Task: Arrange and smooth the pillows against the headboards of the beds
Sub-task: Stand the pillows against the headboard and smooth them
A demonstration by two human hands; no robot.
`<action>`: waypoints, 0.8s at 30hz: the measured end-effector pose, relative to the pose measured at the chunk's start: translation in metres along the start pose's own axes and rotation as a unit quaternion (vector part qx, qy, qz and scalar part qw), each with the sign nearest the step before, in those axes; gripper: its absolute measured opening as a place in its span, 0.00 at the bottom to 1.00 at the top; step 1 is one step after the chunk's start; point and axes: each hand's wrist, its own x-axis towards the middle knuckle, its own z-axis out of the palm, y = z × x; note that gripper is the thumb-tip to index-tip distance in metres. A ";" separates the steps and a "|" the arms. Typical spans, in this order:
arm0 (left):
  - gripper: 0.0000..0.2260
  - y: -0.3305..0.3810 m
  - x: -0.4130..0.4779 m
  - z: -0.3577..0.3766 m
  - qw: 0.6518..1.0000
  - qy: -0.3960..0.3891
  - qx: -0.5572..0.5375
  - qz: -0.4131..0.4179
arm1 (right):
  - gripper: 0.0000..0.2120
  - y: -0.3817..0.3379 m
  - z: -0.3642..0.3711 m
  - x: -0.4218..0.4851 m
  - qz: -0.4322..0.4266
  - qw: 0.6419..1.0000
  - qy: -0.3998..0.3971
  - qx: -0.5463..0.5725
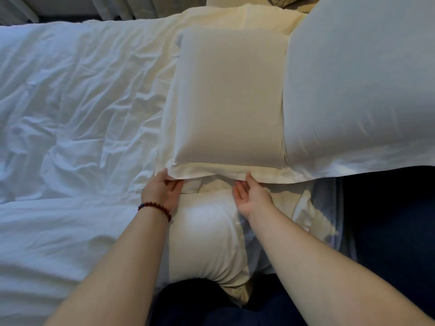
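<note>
A small square white pillow [229, 97] lies flat on a wider cream pillow [237, 17] whose flap edge shows along its near side. A large white pillow [360, 85] leans at the right. My left hand [161, 190], with a red bead bracelet at the wrist, touches the flap's near-left corner, fingers straight. My right hand [253, 198] is palm up with its fingertips under the flap's near edge. Another white pillow [207, 238] lies below my hands, between my forearms.
A wrinkled white duvet [77, 109] covers the bed to the left. Dark blue floor or fabric [388, 220] shows at the right and bottom. Pale curtains [70, 8] hang at the top left. A woven basket [284, 0] peeks in at the top edge.
</note>
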 end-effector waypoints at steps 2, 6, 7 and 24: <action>0.07 0.003 0.002 -0.004 0.999 -0.001 0.051 0.010 | 0.15 0.012 0.010 -0.002 0.004 1.000 -0.002 -0.021; 0.07 0.011 0.013 -0.024 0.997 0.032 0.063 0.023 | 0.10 0.016 0.009 -0.001 -0.061 0.994 0.075 -0.046; 0.07 0.013 0.013 -0.026 0.998 0.028 0.060 0.017 | 0.10 0.017 0.007 -0.002 -0.065 0.994 0.077 -0.049; 0.04 0.029 0.031 -0.035 0.983 0.040 0.149 0.104 | 0.07 0.030 0.021 -0.011 -0.139 0.971 0.142 -0.133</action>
